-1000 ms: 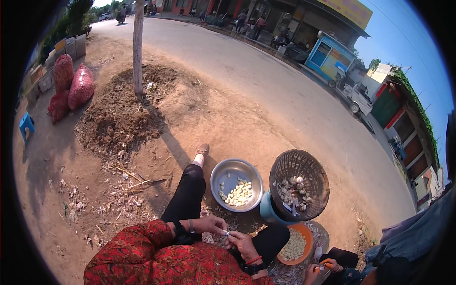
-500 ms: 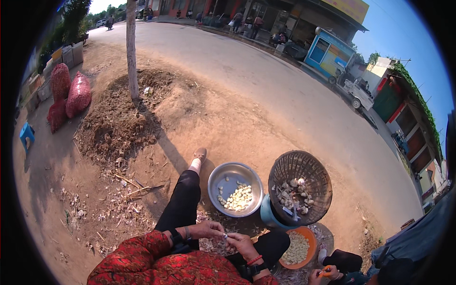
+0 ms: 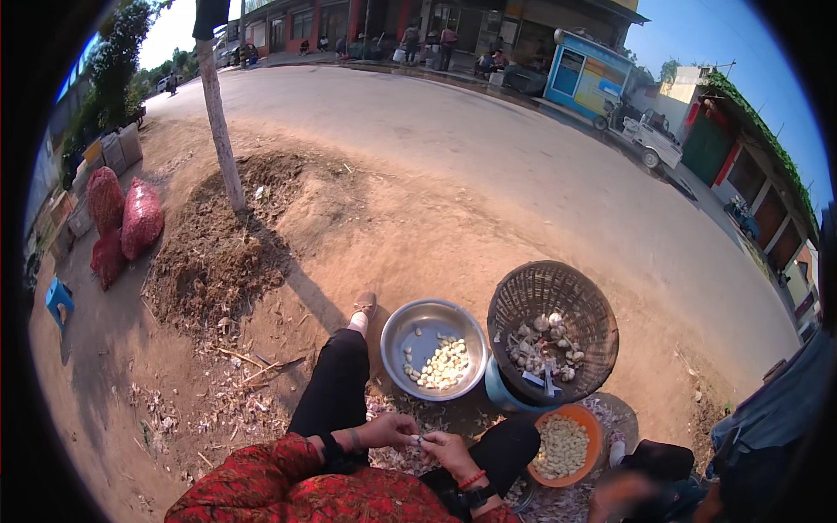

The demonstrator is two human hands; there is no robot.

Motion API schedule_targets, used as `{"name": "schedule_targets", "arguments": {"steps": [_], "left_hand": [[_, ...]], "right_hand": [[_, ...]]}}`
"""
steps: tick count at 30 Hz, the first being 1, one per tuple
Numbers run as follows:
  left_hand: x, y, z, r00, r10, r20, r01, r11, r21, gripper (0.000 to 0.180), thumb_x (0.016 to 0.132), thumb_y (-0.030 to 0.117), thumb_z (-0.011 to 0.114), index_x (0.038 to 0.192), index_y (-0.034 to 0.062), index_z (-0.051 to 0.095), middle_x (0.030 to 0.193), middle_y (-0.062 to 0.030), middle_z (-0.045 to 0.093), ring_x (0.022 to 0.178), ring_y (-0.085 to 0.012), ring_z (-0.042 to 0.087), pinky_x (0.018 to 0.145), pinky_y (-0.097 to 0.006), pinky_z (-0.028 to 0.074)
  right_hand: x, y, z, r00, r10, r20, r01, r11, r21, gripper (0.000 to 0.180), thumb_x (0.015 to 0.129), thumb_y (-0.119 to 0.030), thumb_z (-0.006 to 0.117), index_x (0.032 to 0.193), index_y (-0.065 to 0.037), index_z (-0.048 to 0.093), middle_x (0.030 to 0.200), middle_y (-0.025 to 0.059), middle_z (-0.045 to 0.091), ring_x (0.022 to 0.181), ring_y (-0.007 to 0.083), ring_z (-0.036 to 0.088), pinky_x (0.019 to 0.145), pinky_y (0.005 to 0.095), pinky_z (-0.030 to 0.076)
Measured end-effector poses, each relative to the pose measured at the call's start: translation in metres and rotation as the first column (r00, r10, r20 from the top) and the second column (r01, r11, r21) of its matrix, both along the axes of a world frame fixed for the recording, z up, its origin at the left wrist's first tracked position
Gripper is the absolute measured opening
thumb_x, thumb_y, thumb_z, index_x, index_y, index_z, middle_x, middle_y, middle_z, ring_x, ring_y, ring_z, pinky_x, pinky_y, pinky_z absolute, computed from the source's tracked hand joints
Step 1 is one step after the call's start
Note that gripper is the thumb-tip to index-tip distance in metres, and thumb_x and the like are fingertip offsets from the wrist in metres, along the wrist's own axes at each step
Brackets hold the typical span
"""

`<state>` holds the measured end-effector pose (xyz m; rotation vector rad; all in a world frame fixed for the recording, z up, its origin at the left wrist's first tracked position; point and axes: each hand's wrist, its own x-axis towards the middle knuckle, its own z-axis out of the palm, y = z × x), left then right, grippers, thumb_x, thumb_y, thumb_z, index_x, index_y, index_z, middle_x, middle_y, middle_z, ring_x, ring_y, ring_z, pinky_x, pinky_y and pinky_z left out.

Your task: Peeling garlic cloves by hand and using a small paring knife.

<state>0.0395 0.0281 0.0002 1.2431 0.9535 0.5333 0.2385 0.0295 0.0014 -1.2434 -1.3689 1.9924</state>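
My left hand [image 3: 390, 431] and my right hand [image 3: 447, 451] meet above my lap, fingertips pinched together on a small pale garlic clove [image 3: 419, 440]. The fingers partly cover it. Just beyond them on the ground is a steel basin [image 3: 417, 318], with peeled garlic cloves [image 3: 443, 362] bunched toward its near right side. To its right, a dark woven basket [image 3: 532, 292] holds garlic bulbs [image 3: 556, 324] and loose skins. It rests tilted on a blue bucket [image 3: 498, 387]. Nearer me, an orange basin [image 3: 596, 443] is full of peeled cloves.
At the lower right sits another person, whose hand [image 3: 623, 495] is blurred. Garlic skins [image 3: 166, 423] litter the dirt at left. Farther off are a tree trunk [image 3: 221, 139], red mesh sacks [image 3: 142, 218], a blue stool [image 3: 59, 301] and a road [image 3: 375, 113].
My view has shifted, so the basins and basket sit slightly elsewhere in the picture. My hands stay together at the clove, which is now more covered by fingers. The other person's hand has moved.
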Motion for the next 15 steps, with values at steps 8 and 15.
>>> {"name": "schedule_targets", "arguments": {"steps": [8, 15], "left_hand": [[-0.005, 0.004, -0.019, 1.0, 0.005, 0.023, -0.004, 1.0, -0.029, 0.018, 0.082, 0.018, 0.061, 0.091, 0.004, 0.056, 0.078, -0.0009, 0.057, 0.069, -0.0073, 0.055, 0.06, -0.023, 0.049], [-0.005, 0.008, -0.031, 0.998, 0.014, 0.06, -0.01, 0.997, -0.071, 0.019, 0.083, 0.018, 0.06, 0.094, 0.0042, 0.056, 0.074, -0.001, 0.058, 0.067, -0.0073, 0.056, 0.059, -0.023, 0.048]], "right_hand": [[-0.002, 0.01, -0.009, 0.997, 0.08, -0.008, -0.081, 0.995, -0.064, 0.018, 0.084, -0.012, 0.056, 0.094, 0.003, 0.059, 0.068, 0.0058, 0.06, 0.054, 0.0106, 0.057, 0.051, 0.0211, 0.047], [-0.004, 0.01, -0.014, 0.999, 0.031, -0.031, -0.033, 0.997, -0.067, 0.019, 0.084, -0.012, 0.055, 0.095, 0.004, 0.059, 0.07, 0.0067, 0.06, 0.054, 0.0111, 0.057, 0.051, 0.0216, 0.047]]}}
